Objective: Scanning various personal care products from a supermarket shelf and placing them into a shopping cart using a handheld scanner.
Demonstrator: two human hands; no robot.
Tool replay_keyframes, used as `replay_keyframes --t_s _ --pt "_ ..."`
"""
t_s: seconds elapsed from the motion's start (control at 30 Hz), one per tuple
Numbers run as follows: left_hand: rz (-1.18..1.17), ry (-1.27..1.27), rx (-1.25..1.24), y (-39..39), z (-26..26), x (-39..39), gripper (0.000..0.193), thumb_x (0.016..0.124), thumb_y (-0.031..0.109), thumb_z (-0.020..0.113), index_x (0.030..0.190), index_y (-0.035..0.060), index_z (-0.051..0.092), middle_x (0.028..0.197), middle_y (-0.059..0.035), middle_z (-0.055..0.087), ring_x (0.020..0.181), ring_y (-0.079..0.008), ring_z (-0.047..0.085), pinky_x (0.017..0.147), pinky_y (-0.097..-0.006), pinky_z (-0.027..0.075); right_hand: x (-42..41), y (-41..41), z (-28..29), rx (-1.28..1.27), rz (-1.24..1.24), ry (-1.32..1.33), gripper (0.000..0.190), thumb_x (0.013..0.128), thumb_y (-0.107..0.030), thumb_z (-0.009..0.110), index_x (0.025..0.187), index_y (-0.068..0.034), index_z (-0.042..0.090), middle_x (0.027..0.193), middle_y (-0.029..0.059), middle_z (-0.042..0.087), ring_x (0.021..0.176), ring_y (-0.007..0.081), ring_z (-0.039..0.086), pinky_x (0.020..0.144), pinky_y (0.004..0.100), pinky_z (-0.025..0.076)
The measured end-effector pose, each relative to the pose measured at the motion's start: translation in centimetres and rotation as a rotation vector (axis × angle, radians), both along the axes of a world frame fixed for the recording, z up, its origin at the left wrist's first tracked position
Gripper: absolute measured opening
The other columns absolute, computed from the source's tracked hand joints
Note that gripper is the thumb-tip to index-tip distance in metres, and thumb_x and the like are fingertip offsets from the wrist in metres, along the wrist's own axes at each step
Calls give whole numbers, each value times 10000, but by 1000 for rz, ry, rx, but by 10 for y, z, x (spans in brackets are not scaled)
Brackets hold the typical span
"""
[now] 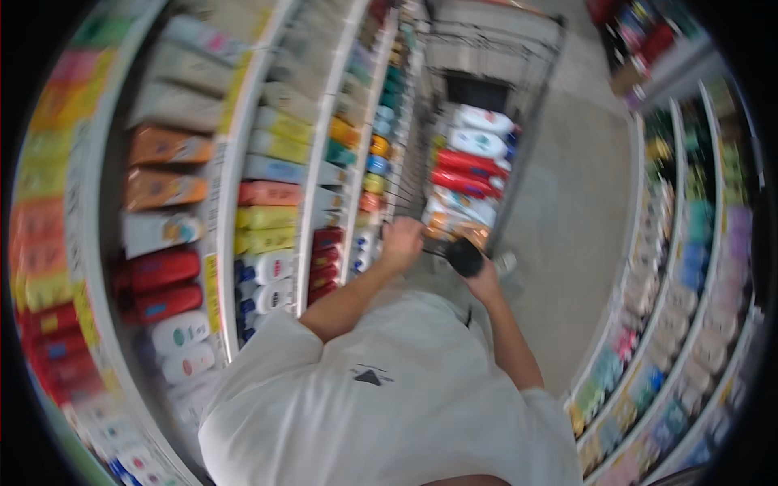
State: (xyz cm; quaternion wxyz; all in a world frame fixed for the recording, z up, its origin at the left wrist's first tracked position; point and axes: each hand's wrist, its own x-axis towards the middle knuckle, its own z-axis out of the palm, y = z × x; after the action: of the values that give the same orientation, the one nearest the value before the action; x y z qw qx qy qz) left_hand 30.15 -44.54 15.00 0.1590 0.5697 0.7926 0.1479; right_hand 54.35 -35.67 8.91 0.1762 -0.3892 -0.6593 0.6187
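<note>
A wire shopping cart (542, 91) stands straight ahead of me. My left hand (403, 244) is closed around the near handle, on its left side. My right hand (481, 278) is at the right end of the handle, holding a black rounded object (464, 257) that hides its fingers; what the object is, I cannot tell. Inside the cart lie white bottles (479, 143), red bottles (465, 173) and, nearest me, white and orange packs (459, 215). Motion blur softens their details.
Close on my left rise shelves (226, 243) of tubes and bottles, with red bottles (167, 276) and white bottles (180, 331) low down. More stocked shelves (668, 255) line the right. Grey floor (562, 182) runs between. A display of goods (647, 36) stands far right.
</note>
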Motion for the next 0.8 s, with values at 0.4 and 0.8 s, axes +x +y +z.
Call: replay_keyframes --t_s 0.4,0.8 --pt "-29 113 -387 105 -92 -20 322 853 229 652 1164 143 637 1195 -80 623 1185 -293 565 956 -524 460 31 9 21 -193 184 -91 446 772 -202 844 1141 -11 681 997 186 730 916 317 713 848 381 556" --pt "-476 74 -424 3 -164 3 616 772 262 774 1321 130 527 1275 -62 575 1236 -255 529 979 -475 459 18 -16 49 -241 -39 -243 348 828 -217 841 1078 -8 717 990 116 765 856 207 721 796 324 558"
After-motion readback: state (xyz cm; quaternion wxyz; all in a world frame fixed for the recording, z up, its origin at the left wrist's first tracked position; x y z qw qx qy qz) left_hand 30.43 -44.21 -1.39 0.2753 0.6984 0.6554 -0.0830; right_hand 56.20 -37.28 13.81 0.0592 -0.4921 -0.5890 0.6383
